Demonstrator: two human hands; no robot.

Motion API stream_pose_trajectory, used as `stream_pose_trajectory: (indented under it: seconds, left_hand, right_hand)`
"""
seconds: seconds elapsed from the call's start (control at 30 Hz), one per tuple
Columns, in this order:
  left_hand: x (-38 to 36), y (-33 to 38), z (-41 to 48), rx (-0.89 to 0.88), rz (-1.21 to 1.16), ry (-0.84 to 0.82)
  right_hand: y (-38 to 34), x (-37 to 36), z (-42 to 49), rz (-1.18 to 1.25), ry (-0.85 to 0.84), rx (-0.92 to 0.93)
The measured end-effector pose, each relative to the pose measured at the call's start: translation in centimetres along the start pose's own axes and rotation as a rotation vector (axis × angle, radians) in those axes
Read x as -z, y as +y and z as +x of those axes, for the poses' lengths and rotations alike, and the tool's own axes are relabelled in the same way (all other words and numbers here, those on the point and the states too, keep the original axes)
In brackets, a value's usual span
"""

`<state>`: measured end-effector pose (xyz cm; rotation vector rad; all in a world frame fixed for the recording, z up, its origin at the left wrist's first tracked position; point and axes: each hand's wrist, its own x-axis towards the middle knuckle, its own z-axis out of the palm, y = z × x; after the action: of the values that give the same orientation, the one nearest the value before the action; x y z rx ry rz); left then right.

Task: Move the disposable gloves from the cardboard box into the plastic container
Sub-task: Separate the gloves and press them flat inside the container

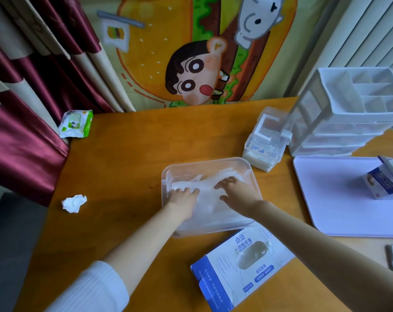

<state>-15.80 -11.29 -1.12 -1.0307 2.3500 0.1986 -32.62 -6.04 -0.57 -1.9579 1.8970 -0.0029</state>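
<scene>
Both hands flat on the gloves, already in the tub.

The left grip (183,195) and right grip (235,190) lay spread, fingers straight, pressing the disposable gloves (208,208) down inside the plastic container (204,162) on the desk (128,165). The pile sat directly under both palms, its long axis seemingly running away from the person. The cardboard box (243,266) lay just beside the container's near wall (whether any gloves remained in it, I couldn't tell), closer to the right arm.
</scene>
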Motion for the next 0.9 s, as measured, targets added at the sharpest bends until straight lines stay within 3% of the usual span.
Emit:
stream_pose_trajectory:
  seconds: [0.2,0.27,0.4,0.5,0.6,0.7,0.8,0.9]
  left_hand:
    - [2.1,1.7,-3.6,-0.052,-0.317,0.510]
    - [1.9,3.5,-5.1,-0.136,-0.362,0.623]
    - [-0.3,7.3,-7.5,-0.387,-0.359,0.748]
    - [-2.1,9.6,-8.6,-0.499,-0.309,0.571]
    - [-4.0,10.8,-9.1,-0.352,-0.167,0.248]
    - [-5.7,10.9,-8.8,-0.248,-0.171,0.015]
    - [-6.7,10.4,-8.6,-0.241,-0.187,-0.045]
    - [-7.1,10.0,-8.3,-0.248,-0.171,-0.035]
  right_hand:
    - [-0.1,-0.5,-8.0,0.159,0.449,0.225]
    - [0.8,-1.9,-10.3,0.060,0.460,0.299]
    - [2.8,-5.3,-13.1,0.004,0.288,0.343]
    - [3.3,-6.8,-14.1,-0.043,0.121,0.238]
    - [3.6,-8.4,-14.3,-0.054,-0.050,0.147]
    - [3.0,-9.6,-13.6,-0.122,-0.151,0.162]
    - [2.4,-9.9,-12.9,-0.228,-0.220,0.226]
    - [1.6,-9.6,-12.6,-0.208,-0.267,0.154]
